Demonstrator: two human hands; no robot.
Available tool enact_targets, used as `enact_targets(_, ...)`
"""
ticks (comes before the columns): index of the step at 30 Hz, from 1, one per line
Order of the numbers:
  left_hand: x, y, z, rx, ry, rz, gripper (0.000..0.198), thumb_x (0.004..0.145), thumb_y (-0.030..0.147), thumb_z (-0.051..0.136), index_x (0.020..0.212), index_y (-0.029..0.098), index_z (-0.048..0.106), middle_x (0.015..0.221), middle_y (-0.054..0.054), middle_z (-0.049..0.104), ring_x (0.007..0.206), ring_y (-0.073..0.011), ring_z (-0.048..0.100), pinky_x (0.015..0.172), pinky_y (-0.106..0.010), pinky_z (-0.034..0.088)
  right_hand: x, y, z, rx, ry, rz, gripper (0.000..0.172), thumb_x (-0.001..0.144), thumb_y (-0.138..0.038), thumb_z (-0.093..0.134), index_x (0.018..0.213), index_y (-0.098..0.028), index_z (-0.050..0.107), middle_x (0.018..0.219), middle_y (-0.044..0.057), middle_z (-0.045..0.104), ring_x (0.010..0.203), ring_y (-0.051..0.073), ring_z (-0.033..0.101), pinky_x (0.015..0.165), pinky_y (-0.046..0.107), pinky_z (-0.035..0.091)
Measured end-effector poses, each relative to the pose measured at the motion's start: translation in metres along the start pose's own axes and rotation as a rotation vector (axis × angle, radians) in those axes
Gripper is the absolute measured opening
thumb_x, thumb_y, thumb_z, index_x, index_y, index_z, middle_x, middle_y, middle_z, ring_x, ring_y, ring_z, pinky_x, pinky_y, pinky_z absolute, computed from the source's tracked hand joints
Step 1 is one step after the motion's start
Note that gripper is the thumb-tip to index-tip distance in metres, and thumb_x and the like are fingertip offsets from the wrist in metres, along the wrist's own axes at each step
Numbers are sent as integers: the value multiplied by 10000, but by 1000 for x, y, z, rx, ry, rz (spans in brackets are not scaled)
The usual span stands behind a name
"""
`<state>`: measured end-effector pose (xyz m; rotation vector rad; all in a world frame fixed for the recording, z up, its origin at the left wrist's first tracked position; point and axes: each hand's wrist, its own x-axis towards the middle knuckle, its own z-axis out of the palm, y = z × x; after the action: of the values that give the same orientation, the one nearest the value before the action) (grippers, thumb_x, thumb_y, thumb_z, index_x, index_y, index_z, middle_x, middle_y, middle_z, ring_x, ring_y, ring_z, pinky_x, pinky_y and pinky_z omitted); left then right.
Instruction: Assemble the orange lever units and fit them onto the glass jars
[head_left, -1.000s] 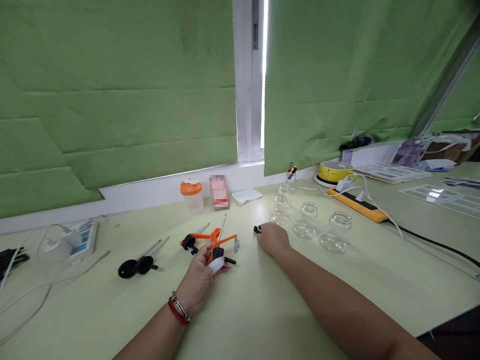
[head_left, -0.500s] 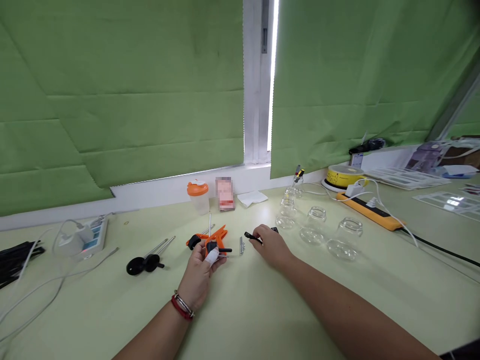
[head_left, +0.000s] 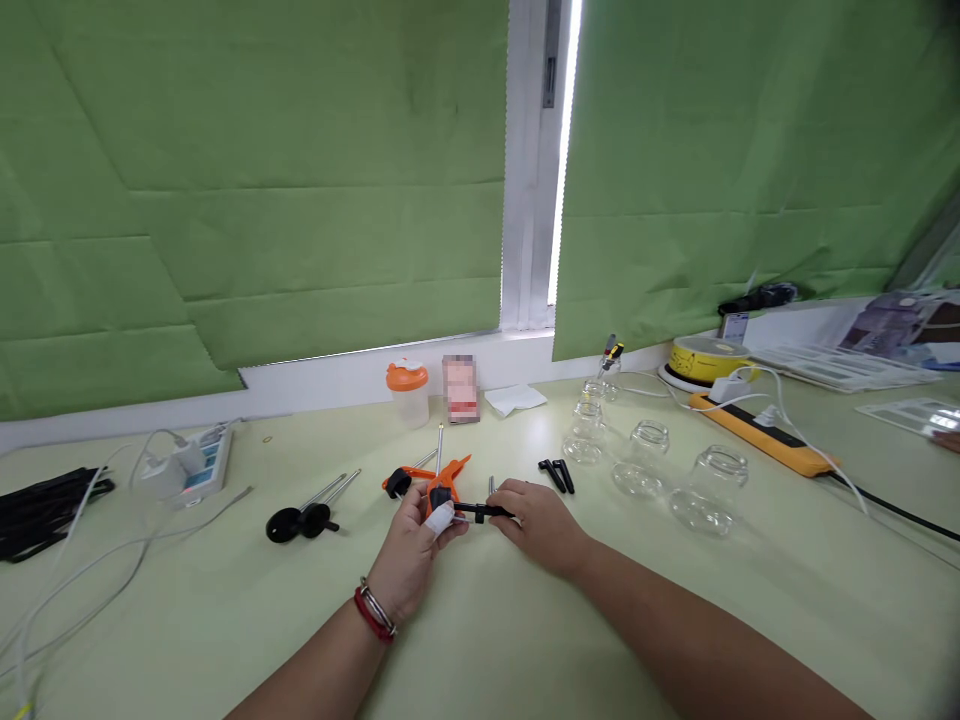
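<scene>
My left hand (head_left: 414, 545), with a white bandage on one finger, is closed round an orange clamp (head_left: 448, 472) that has a metal rod sticking up from it. My right hand (head_left: 541, 520) pinches a small black piece (head_left: 484, 511) and holds it against the clamp's black end. Two loose black pieces (head_left: 556, 475) lie just beyond my right hand. A second orange and black part (head_left: 399, 482) rests behind my left hand. Two black-knobbed metal rods (head_left: 307, 514) lie to the left.
Several clear glass jars (head_left: 651, 460) stand at the right. An orange-lidded cup (head_left: 409, 392) and a small box (head_left: 460, 388) stand by the sill. A white power strip (head_left: 196, 464) with cables lies at the left, an orange power strip (head_left: 757, 436) at the right.
My right hand picked a black piece up near the jars and brought it left to the clamp in my left hand. The camera view drifted so everything sits further right.
</scene>
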<state>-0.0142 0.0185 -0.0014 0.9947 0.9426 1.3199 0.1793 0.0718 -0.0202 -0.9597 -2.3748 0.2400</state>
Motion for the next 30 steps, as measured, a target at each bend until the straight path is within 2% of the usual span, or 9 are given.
enact_targets(5,1,0,0,100,-40,-11,284,765,301,632,1006,218,506,961,-29,576,895,-167,589,879,-383,478,-1,2,2,-12,4,-45,137,864,-206,507,944,-203,619,880,30,626,791,148,583,707,244,411)
enact_targets(11,4,-4,-2,292,-4,53,363,683,166,666,999,217,494,932,-16,567,843,-151,576,856,-336,454,-3,-1,3,-39,-14,-77,145,861,-209,500,950,-208,614,883,31,631,786,153,580,690,252,397)
enact_targets(17,5,-7,-4,319,21,66,406,710,155,618,1074,228,454,916,-7,566,833,-150,568,830,-344,457,-3,-7,2,-54,-38,-105,174,868,-221,485,990,-209,607,908,37,636,799,160,576,684,265,383)
enact_targets(21,3,-7,-4,317,10,70,384,719,169,605,1072,230,465,937,-14,574,821,-151,554,749,-313,470,-4,-8,2,-51,-40,-106,159,861,-205,487,973,-200,600,889,34,627,792,157,568,683,265,383)
enact_targets(30,0,-9,-1,337,25,27,338,726,170,595,1031,231,462,815,19,537,674,-111,459,606,-237,400,-4,-15,2,-109,-53,-79,139,865,-174,458,922,-159,585,877,59,610,764,167,558,655,274,404)
